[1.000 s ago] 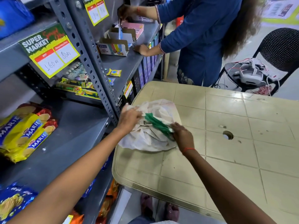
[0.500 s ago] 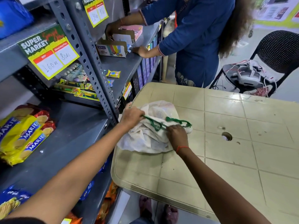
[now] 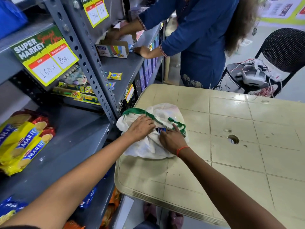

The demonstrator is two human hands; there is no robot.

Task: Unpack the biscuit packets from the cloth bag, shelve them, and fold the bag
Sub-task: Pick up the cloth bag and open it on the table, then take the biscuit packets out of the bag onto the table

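Observation:
A white cloth bag (image 3: 148,150) with green handles (image 3: 179,125) lies crumpled on the near-left corner of the beige table (image 3: 231,171). My left hand (image 3: 140,128) presses down on the bag's cloth at its mouth. My right hand (image 3: 171,139) has its fingers at the opening, on a blue biscuit packet (image 3: 160,129) that peeks out between my hands. Yellow Marie biscuit packets (image 3: 24,142) lie on the grey shelf (image 3: 74,139) to the left. The rest of the bag's contents are hidden.
Another person in blue (image 3: 198,38) stands at the far end of the rack, hands on an upper shelf. A black chair (image 3: 283,50) with a wired device stands behind the table. The table has a round hole (image 3: 233,139). Blue packets (image 3: 9,207) sit on a lower shelf.
My hands have spread the green handles apart and opened the bag's mouth. A blue packet now shows there. My right hand moved from the handle to the opening.

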